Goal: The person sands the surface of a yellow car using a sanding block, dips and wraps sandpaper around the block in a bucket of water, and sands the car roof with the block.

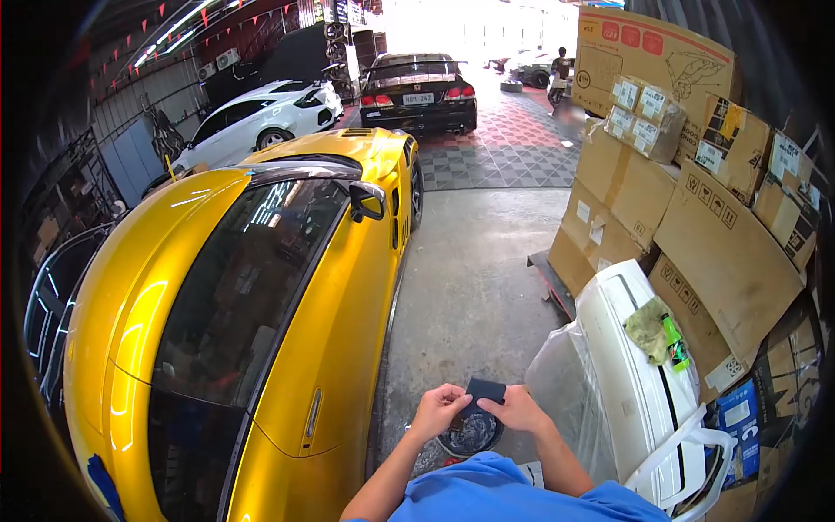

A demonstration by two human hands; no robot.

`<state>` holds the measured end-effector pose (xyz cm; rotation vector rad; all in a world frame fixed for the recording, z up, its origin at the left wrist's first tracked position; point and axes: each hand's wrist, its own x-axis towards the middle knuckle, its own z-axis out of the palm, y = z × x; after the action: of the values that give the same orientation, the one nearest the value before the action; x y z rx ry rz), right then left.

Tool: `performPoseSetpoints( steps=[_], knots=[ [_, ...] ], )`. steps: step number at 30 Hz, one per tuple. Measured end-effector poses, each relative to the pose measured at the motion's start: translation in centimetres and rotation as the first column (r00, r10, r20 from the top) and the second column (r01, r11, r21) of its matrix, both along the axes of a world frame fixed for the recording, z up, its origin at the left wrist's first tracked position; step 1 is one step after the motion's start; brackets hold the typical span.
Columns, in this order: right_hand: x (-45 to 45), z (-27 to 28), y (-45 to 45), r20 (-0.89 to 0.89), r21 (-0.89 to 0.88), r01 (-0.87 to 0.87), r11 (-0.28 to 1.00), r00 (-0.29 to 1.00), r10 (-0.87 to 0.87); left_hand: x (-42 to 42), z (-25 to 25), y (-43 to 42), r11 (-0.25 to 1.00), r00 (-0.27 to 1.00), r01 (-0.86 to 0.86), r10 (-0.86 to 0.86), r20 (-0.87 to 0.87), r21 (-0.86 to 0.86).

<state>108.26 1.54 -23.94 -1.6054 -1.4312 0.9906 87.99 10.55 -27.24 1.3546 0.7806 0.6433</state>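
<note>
My left hand point(441, 410) and my right hand point(519, 409) are close together in front of me. Between them they pinch a small dark sheet of sandpaper point(485, 390), thumbs and fingers on its two lower edges. Below the hands, a dark round bucket point(470, 438) on the floor shows whitish, foamy-looking contents, partly hidden by my hands and blue shirt. To the right stands a white car body panel point(628, 348); a stained greenish cloth point(644, 332) and a green bottle point(674, 342) lie on it.
A glossy yellow car point(330, 322) fills the left side, its mirror point(367, 202) jutting out. Stacked cardboard boxes point(609, 187) rise at the right beside clear plastic film point(565, 391). Farther off are a black car point(417, 91), a white car point(261, 122) and a person point(562, 78).
</note>
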Motion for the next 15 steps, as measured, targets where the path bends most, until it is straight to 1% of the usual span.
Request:
performPoseSetpoints(
  steps=[1, 2, 4, 6, 8, 9, 12, 14, 15],
  knots=[
    [0.0, -0.1, -0.1, 0.009, 0.012, 0.005, 1.000, 1.000, -0.005, 0.0, 0.7, -0.4, 1.000, 0.999, -0.024, 0.024, -0.048, -0.003],
    [0.0, -0.1, 0.0, 0.018, 0.025, 0.009, 1.000, 1.000, -0.010, 0.0, 1.6, -0.7, 0.999, 0.999, -0.040, 0.040, -0.022, 0.010],
    [0.0, 0.0, 0.1, 0.091, 0.011, -0.009, 1.000, 0.996, 0.008, -0.1, 2.7, -1.1, 0.997, 0.997, -0.073, 0.072, 0.027, 0.033],
    [-0.1, 0.3, 0.2, 0.160, -0.008, -0.027, 1.000, 0.987, 0.028, -0.3, 2.5, -0.9, 0.988, 0.994, -0.101, 0.104, -0.015, 0.117],
    [-1.0, 1.2, 0.4, -0.007, 0.140, 0.026, 0.990, 1.000, -0.025, -0.7, 2.1, -0.7, 0.972, 0.989, -0.123, 0.137, -0.058, 0.198],
    [-1.3, 1.4, 0.5, -0.093, 0.209, 0.061, 0.976, 0.995, -0.043, -0.9, 1.7, -0.6, 0.968, 0.989, -0.128, 0.142, -0.048, 0.216],
    [-0.9, 0.7, 0.9, -0.095, 0.250, 0.070, 0.966, 0.994, -0.047, -1.3, 0.6, -0.6, 0.957, 0.989, -0.132, 0.143, -0.025, 0.260],
    [-0.7, 0.8, 0.8, -0.036, 0.252, 0.079, 0.965, 0.997, -0.073, -1.3, 0.3, -0.8, 0.955, 0.991, -0.120, 0.129, -0.017, 0.272],
    [-0.7, 0.9, 0.8, -0.006, 0.253, 0.084, 0.964, 0.996, -0.085, -1.4, 0.2, -1.0, 0.967, 0.991, -0.113, 0.125, -0.041, 0.230]
  ],
)
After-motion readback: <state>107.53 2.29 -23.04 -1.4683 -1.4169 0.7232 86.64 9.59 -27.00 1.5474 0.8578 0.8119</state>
